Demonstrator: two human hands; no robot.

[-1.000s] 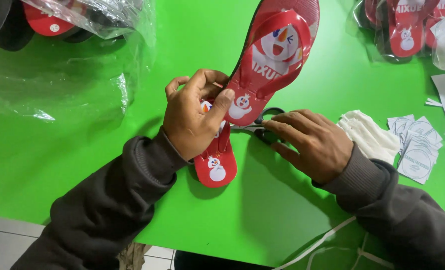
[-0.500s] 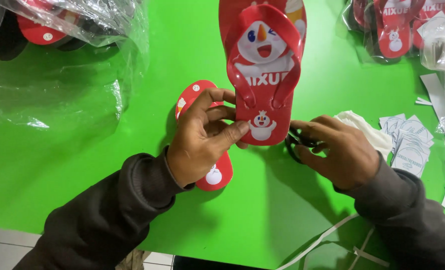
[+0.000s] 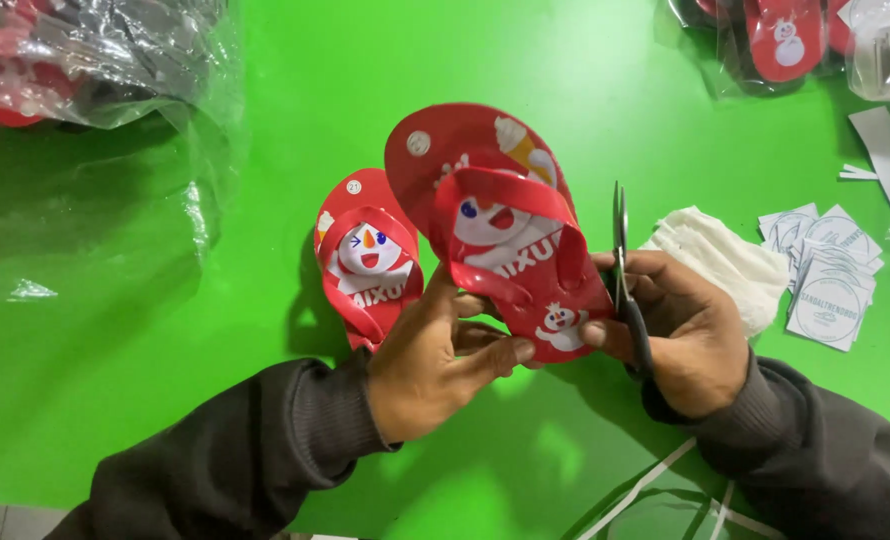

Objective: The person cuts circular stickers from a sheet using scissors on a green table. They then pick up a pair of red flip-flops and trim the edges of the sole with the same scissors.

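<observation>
Left hand (image 3: 435, 365) grips the heel end of a red flip-flop (image 3: 495, 225) with a cartoon snowman print, fingers closed under the sole and thumb on its edge; the sandal is raised above the green bench (image 3: 215, 420), strap side facing up. Right hand (image 3: 680, 335) touches the same heel from the other side while its fingers are clenched round small scissors (image 3: 625, 275), blades pointing up and away, just beside the sole's edge. A second matching flip-flop (image 3: 365, 260) lies flat on the bench, left of the raised one. Clear plastic bags (image 3: 95, 120) far left; white folded cloth (image 3: 715, 260) and paper labels (image 3: 830, 285) right.
</observation>
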